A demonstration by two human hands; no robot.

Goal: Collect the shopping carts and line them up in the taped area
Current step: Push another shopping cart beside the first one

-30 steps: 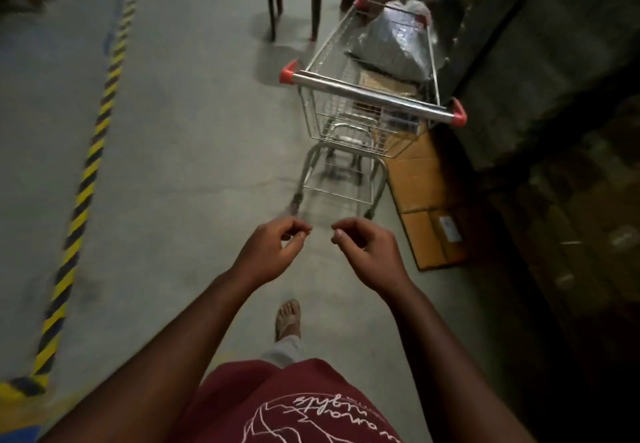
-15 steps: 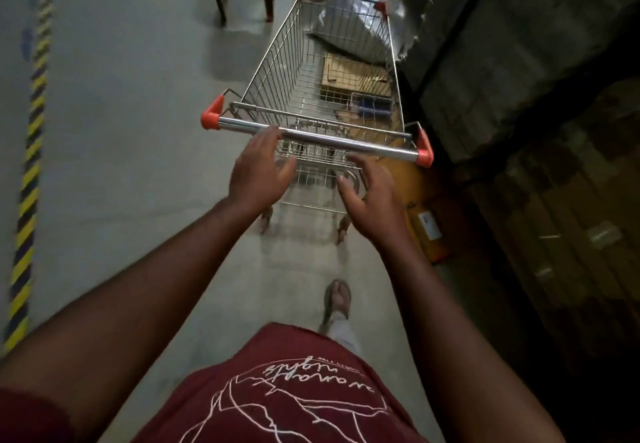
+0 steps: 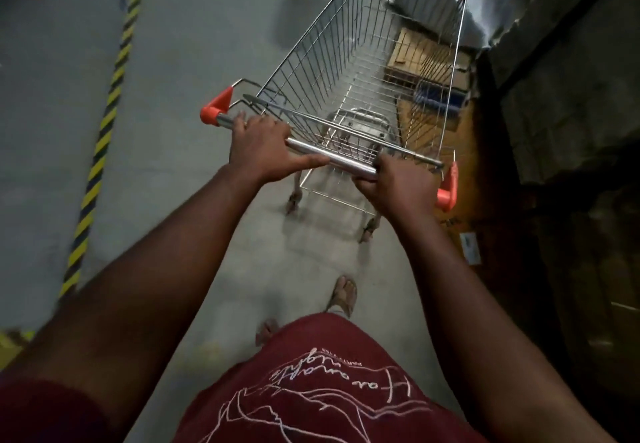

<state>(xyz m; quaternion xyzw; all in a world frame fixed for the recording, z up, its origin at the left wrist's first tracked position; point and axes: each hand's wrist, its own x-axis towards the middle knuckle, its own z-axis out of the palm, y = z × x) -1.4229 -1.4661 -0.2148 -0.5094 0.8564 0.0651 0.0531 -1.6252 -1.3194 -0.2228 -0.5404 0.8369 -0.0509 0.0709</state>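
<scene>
Hands are gripping the chrome handle bar (image 3: 341, 158) — left hand (image 3: 260, 146) and right hand (image 3: 401, 184) both closing round it. Empty wire shopping cart (image 3: 367, 72) is standing on concrete floor (image 3: 194, 62) right of striped floor tape (image 3: 104, 131) — likely rolling lightly, rigidly.

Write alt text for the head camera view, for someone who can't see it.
A person's left hand and right hand grip the handle bar of an empty wire shopping cart on a concrete floor. Yellow-and-black striped tape runs along the left; flattened cardboard lies to the right.
</scene>
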